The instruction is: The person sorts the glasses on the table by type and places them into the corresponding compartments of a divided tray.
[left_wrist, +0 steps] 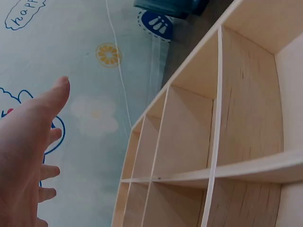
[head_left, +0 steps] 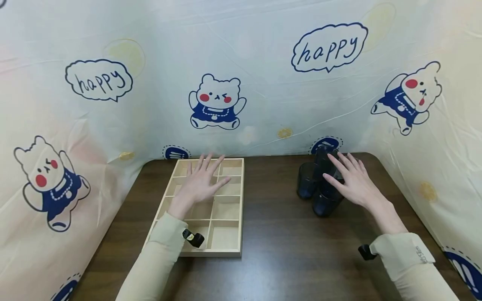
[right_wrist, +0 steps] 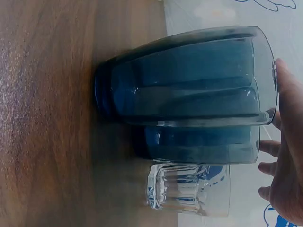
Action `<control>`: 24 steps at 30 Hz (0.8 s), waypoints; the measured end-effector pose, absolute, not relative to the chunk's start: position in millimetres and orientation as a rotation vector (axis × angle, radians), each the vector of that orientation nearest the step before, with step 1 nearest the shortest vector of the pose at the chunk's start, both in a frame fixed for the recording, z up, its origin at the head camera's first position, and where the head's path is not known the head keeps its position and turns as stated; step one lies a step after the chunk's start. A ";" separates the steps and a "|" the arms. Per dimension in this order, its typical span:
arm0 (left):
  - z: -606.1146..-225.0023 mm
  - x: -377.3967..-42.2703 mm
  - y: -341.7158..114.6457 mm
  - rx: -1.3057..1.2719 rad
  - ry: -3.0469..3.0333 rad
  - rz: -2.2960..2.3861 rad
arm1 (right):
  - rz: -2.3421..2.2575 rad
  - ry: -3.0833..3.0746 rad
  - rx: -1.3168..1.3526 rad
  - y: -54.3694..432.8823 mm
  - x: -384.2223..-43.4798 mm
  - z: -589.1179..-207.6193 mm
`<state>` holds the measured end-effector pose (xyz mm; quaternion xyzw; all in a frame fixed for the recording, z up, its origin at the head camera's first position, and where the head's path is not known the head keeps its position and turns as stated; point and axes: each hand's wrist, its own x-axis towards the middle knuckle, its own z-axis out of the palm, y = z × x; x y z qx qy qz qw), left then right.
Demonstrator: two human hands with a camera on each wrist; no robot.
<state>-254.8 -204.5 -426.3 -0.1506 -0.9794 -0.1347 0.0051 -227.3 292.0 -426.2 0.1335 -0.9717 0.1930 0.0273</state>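
My left hand (head_left: 199,182) is spread out over a light wooden box (head_left: 241,205) divided into several square compartments. Those compartments look bare where the hand and sleeve do not cover them. On the right, my right hand (head_left: 354,182) hovers with fingers extended beside a cluster of glasses. In the right wrist view a ribbed blue glass (right_wrist: 184,80) stands nearest, its rim close to the fingertips. Behind it are a second blue glass (right_wrist: 203,146) and a clear faceted glass (right_wrist: 189,189). Neither hand grips anything.
Everything stands on a dark brown wooden table (head_left: 278,234). A pale curtain (head_left: 263,117) printed with cartoon bears rises behind the table and along both sides. Small black cameras sit on the left cuff (head_left: 193,239) and the right cuff (head_left: 367,252).
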 end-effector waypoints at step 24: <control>-452.2 -190.1 -288.8 -0.381 -3.097 -0.366 | 0.617 -2.927 0.493 309.2 -209.0 -429.3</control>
